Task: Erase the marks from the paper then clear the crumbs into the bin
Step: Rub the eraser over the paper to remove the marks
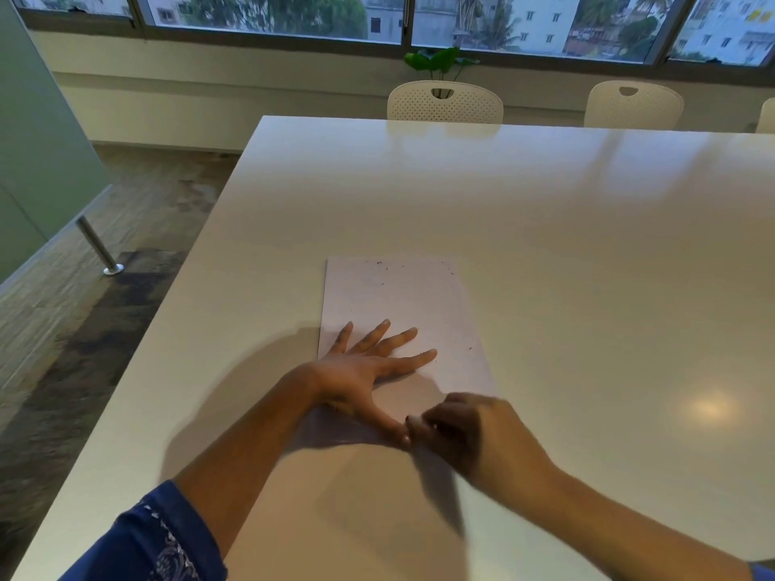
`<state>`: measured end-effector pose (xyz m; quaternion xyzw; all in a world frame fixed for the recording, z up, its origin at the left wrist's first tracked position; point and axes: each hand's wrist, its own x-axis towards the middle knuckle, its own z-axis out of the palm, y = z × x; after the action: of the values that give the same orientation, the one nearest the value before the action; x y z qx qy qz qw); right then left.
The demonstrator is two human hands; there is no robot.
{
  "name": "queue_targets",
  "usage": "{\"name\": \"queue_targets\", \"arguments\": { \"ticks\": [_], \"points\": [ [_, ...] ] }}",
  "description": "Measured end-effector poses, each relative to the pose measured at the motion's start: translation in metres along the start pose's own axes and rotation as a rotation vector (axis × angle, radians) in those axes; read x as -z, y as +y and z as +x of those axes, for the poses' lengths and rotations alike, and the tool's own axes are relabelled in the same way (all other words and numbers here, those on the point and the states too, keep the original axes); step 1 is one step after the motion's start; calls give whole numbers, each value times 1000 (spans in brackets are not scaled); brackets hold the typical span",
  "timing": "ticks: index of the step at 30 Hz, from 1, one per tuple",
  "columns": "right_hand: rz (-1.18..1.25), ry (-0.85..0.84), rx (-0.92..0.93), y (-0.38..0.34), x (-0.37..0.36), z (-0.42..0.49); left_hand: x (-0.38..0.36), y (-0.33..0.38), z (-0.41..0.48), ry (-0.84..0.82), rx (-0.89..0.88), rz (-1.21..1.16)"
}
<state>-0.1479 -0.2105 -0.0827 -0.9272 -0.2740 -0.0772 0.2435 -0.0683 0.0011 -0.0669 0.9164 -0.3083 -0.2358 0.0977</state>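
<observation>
L hand flat, fingers spread, pinning thin white paper sheet to white tabletop. R hand blurred at near edge; grip state can't tell. Sheet light, floppy, creases easily: hold flat, rub w/ light pressure.

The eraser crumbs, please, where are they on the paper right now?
Scattered mostly along the far edge of the paper, beyond the flat left hand; a few crumbs lie near its right edge.

Crumb-flecked paper flat on table
</observation>
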Motion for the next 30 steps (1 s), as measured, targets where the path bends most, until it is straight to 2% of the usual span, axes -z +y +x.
{"name": "queue_targets", "arguments": {
  "ticks": [6, 13, 20, 26, 28, 30],
  "points": [
    [-130, 203, -220, 48, 22, 23, 1, 2, -1, -2, 8, -8],
    [-18, 74, 14, -5, -5, -15, 1, 0, 0, -4, -1, -1],
    [-106, 226, -175, 43, 15, 2, 1, 2, -1, -3, 14, 16],
    [-25, 78, -12, -4, 0, -23, 2, 3, -1, -12, 16, 15],
    [-36, 82, 5, 5, 5, -20, 2, 3, -1, -18, 17, 16],
    [-74, 142, -68, 25, 14, -11, 3, 3, -1, -16, 19, 11]
  ]
}}
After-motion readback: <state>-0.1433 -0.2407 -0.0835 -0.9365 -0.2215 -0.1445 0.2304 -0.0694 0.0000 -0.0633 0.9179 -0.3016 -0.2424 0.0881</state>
